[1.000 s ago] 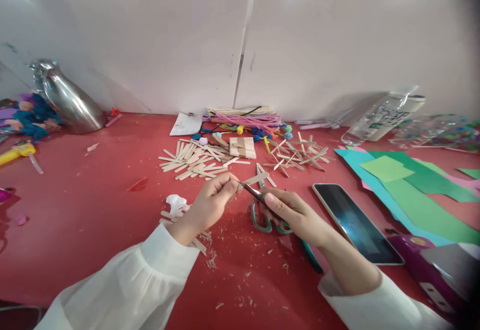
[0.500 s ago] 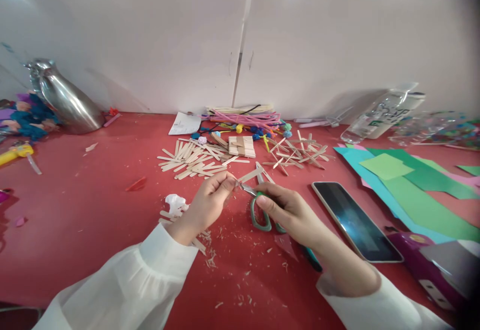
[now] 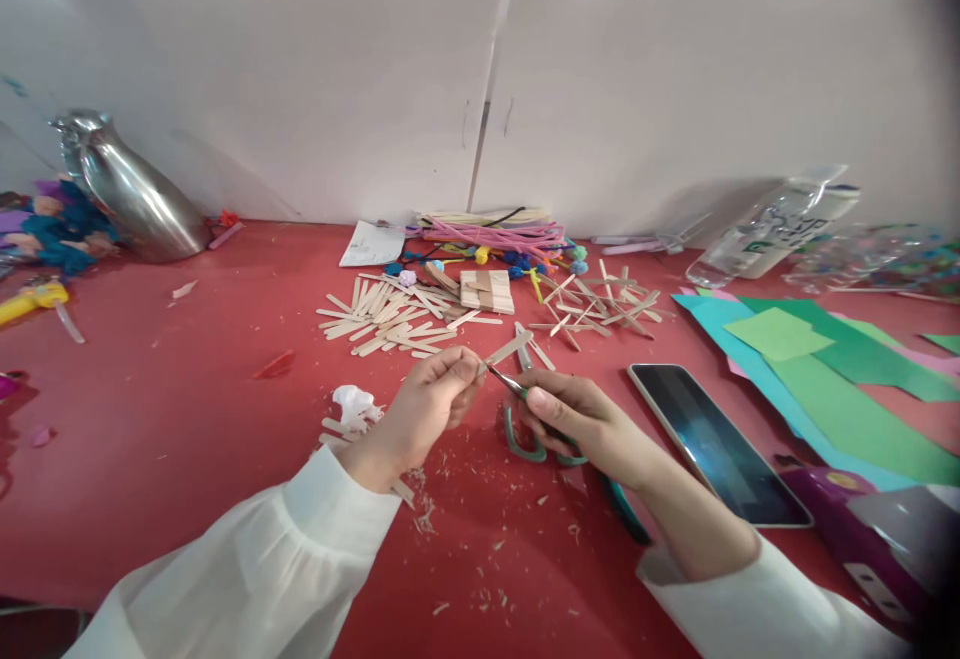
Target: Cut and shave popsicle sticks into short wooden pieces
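My left hand pinches one end of a wooden craft stick and holds it just above the red table. My right hand is closed around green-handled scissors, whose blade tip meets the stick near my left fingers. Small wood shavings lie scattered on the table below both hands. Both arms wear white sleeves.
Loose craft sticks, a glued stick square, crossed sticks and pipe cleaners lie behind the hands. A phone and coloured paper are to the right, a steel jug far left, white boards behind.
The scissors' blade has shifted slightly against the stick, first drawn closer to my left fingers, then angled a little lower. Both hands stay almost in place.
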Tool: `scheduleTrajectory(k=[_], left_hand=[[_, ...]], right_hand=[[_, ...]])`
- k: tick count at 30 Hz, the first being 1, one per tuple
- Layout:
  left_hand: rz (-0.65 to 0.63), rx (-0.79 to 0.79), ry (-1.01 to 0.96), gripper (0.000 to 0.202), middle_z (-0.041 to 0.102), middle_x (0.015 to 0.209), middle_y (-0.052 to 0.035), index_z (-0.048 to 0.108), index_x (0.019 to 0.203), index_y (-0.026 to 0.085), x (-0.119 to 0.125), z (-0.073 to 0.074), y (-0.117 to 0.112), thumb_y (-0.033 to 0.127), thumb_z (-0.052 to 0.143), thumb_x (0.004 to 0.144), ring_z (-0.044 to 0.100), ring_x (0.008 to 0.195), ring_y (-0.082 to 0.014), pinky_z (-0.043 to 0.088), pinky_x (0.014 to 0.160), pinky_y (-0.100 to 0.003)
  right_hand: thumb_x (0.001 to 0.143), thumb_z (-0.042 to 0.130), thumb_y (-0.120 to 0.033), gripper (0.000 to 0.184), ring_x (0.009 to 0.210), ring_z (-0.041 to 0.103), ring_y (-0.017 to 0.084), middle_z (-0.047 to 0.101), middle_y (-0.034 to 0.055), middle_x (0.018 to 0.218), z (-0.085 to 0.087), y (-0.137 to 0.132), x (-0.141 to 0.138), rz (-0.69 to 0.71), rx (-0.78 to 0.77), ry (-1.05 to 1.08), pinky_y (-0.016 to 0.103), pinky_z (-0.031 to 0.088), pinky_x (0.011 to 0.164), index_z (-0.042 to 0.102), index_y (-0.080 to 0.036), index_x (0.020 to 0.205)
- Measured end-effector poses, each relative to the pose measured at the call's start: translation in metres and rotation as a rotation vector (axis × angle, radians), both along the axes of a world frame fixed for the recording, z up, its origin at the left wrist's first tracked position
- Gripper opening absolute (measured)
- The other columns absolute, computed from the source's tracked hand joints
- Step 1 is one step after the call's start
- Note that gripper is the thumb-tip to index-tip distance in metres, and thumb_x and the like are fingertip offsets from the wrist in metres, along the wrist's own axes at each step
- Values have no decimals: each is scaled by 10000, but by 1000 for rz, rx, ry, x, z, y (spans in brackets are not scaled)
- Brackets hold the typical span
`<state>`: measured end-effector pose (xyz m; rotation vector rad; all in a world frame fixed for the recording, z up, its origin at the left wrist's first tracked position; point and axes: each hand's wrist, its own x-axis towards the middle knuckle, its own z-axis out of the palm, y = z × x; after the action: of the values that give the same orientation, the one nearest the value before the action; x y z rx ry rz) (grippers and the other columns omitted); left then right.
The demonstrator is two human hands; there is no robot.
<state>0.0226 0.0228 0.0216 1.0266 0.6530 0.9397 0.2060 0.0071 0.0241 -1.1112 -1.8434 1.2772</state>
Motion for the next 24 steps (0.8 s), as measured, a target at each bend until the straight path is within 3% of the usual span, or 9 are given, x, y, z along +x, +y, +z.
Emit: scheduleTrajectory(k=[3, 6, 11, 14, 16, 21, 24], left_hand=[[-6, 23, 27, 333, 243, 495, 90, 363, 623, 175, 0, -1, 0, 395, 529, 810, 160, 406, -32, 126, 391, -178], [85, -13, 37, 293, 248, 498, 91, 376, 639, 176, 2, -1, 0, 361, 527, 809, 165, 409, -33, 135, 393, -170], [150, -80, 2, 262, 226, 493, 100, 347, 638, 185, 7, 4, -4, 292, 541, 778, 157, 401, -29, 136, 391, -158], [145, -88, -14, 261, 230, 490, 101, 340, 633, 186, 7, 6, -5, 282, 537, 777, 151, 394, -28, 129, 387, -158], [137, -77, -18, 267, 230, 489, 101, 351, 636, 185, 6, 5, -4, 302, 545, 778, 153, 396, -29, 126, 387, -159], [227, 10, 41, 315, 236, 503, 98, 387, 650, 177, 4, -2, 0, 402, 566, 777, 163, 421, -35, 152, 402, -168], [293, 103, 87, 310, 255, 510, 94, 403, 676, 183, 4, -5, 1, 432, 534, 804, 179, 426, -43, 184, 416, -174]], right_hand=[[845, 401, -566, 410, 407, 334, 79, 384, -66, 493, 1, 1, 2, 14, -40, 4, 207, 286, 405, 506, -180, 753], [840, 433, -542, 379, 469, 428, 102, 487, -32, 560, -1, -2, -2, -183, 221, -206, 220, 350, 471, 562, -185, 844], [869, 416, -466, 362, 419, 474, 102, 646, 46, 731, -6, -7, -11, -440, 732, -541, 232, 337, 445, 616, -170, 928], [864, 430, -455, 357, 508, 556, 140, 661, 70, 763, -8, -7, -13, -510, 850, -581, 240, 364, 478, 632, -166, 922], [849, 460, -468, 351, 523, 548, 138, 641, 52, 716, -8, -6, -11, -486, 739, -511, 234, 367, 482, 624, -167, 925], [873, 372, -537, 430, 430, 379, 83, 454, -41, 545, -6, -5, -6, -47, 162, -86, 208, 328, 419, 576, -158, 862], [867, 391, -540, 409, 455, 376, 86, 430, -48, 556, -4, -6, -6, -79, 147, -25, 212, 327, 438, 548, -162, 861]])
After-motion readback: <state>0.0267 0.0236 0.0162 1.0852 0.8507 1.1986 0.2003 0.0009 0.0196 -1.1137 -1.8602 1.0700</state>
